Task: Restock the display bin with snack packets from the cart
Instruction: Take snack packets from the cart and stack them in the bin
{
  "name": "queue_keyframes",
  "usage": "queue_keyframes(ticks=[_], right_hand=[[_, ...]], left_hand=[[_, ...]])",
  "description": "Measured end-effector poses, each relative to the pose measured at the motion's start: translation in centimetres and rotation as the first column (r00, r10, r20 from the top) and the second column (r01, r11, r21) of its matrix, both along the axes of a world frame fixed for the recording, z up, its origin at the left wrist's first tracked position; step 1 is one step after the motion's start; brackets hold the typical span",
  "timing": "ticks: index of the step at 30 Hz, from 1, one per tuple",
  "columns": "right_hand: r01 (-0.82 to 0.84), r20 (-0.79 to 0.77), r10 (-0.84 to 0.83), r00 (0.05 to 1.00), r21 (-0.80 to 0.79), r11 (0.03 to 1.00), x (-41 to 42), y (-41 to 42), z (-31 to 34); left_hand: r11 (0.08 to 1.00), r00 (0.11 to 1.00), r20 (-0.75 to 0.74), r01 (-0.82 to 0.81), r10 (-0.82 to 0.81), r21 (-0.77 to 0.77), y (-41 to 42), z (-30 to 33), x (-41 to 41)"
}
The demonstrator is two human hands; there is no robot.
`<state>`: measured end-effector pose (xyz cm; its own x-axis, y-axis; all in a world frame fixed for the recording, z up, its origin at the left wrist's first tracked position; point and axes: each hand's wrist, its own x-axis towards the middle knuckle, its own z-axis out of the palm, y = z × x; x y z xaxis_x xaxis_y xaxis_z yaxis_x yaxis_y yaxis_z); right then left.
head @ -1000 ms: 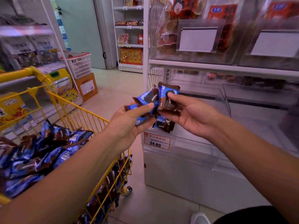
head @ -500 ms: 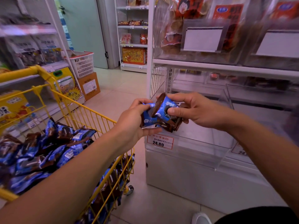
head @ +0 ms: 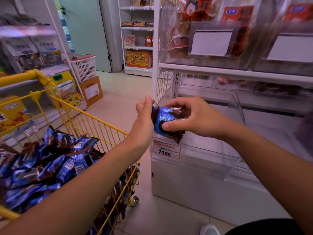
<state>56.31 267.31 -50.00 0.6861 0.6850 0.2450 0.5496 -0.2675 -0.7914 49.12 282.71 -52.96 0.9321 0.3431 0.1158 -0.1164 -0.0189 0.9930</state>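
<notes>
A small bundle of blue and brown snack packets [head: 166, 123] is held between two bare hands, just above the front edge of the clear display bin [head: 203, 160]. The right hand [head: 191, 117] is curled over the bundle, thumb pressed on its front. The left hand [head: 144, 116] grips its left end. Compared with a second ago, the packets, then fanned out and raised higher, have been gathered into a tighter stack and lowered toward the bin. More packets are heaped in the yellow cart [head: 94, 122] at left. A price label [head: 166, 151] reading 24.80 is fixed to the bin's front.
</notes>
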Motion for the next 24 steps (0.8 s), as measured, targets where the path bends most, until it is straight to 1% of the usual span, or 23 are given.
queue_keyframes(ticks=[2, 3, 5, 6, 7, 9, 11, 12, 14, 15, 16, 19, 21, 22, 24], right_hand=[[0.034, -0.113, -0.026, 0.993, 0.071, 0.997, 0.8, 0.5, -0.3], [0.069, -0.214, -0.043, 0.976, 0.115, 0.991, 1.4, 0.6, -0.4], [0.173, -0.421, -0.085, 0.903, 0.178, 0.969, 2.8, 0.7, -0.7], [0.222, -0.486, -0.111, 0.867, 0.177, 0.959, 3.5, 0.7, -0.7], [0.248, -0.522, -0.134, 0.842, 0.155, 0.956, 4.2, 0.7, -0.9], [0.243, -0.532, -0.167, 0.83, 0.075, 0.967, 5.3, 0.8, -1.5], [0.234, -0.459, -0.239, 0.856, -0.069, 0.97, 5.8, 1.5, -2.8], [0.233, -0.367, -0.28, 0.887, -0.166, 0.958, 6.0, 1.9, -3.5], [0.256, -0.078, -0.303, 0.95, -0.364, 0.895, 6.4, 2.8, -4.7], [0.278, 0.068, -0.277, 0.958, -0.443, 0.852, 6.7, 3.0, -5.2], [0.289, 0.173, -0.232, 0.957, -0.503, 0.815, 6.9, 3.2, -5.5], [0.293, 0.355, -0.085, 0.931, -0.59, 0.752, 7.1, 3.5, -5.9], [0.306, 0.433, -0.012, 0.901, -0.618, 0.724, 7.1, 3.7, -5.8], [0.281, 0.415, 0.015, 0.91, -0.64, 0.715, 7.2, 3.8, -5.9], [0.186, 0.305, 0.065, 0.95, -0.722, 0.667, 7.5, 3.9, -6.3]], left_hand=[[0.999, 1.0, 0.001, -0.003, 0.003, 0.034, 0.5, 0.4, 0.1], [0.996, 0.999, 0.013, -0.032, 0.031, 0.078, 1.0, 0.6, 0.3], [0.968, 0.987, 0.03, -0.16, 0.157, 0.192, 2.2, 0.6, 0.7], [0.939, 0.976, 0.024, -0.215, 0.217, 0.267, 2.7, 0.4, 0.9], [0.905, 0.969, 0.005, -0.232, 0.246, 0.357, 3.2, 0.1, 1.0], [0.838, 0.974, -0.062, -0.152, 0.216, 0.524, 3.5, -0.9, 0.9], [0.772, 0.978, -0.122, -0.056, 0.172, 0.633, 3.4, -1.8, 1.0], [0.738, 0.977, -0.13, -0.039, 0.17, 0.674, 3.4, -2.2, 1.2], [0.689, 0.976, -0.114, -0.048, 0.188, 0.724, 3.6, -2.6, 1.5], [0.679, 0.977, -0.102, -0.056, 0.19, 0.732, 3.7, -2.7, 1.6], [0.676, 0.979, -0.09, -0.06, 0.185, 0.735, 3.8, -2.8, 1.7], [0.677, 0.984, -0.067, -0.063, 0.164, 0.733, 3.9, -3.0, 1.7], [0.675, 0.985, -0.061, -0.065, 0.161, 0.735, 4.0, -3.1, 1.7], [0.674, 0.985, -0.058, -0.066, 0.161, 0.736, 4.0, -3.1, 1.7], [0.673, 0.986, -0.053, -0.068, 0.157, 0.737, 4.0, -3.2, 1.7]])
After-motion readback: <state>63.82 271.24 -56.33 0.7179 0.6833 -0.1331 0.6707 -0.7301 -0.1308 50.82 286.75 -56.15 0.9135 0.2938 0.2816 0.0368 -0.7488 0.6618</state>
